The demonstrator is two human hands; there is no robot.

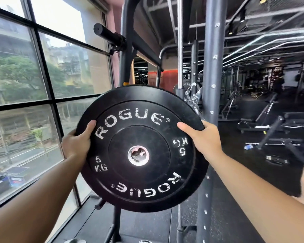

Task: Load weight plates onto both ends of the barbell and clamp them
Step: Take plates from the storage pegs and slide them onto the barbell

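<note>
Left hand (75,142) and right hand (205,137) — fingers hidden behind plate (144,135)

One weight plate (147,174), one barbell sleeve (109,35), two hands: left hand (77,142), right hand (204,137).

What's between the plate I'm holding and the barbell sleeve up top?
In the head view, only the rack's dark upright crosses the gap between the plate and the barbell sleeve; otherwise just window behind.

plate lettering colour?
White, worn, on the black plate; head view shows it best.
</note>
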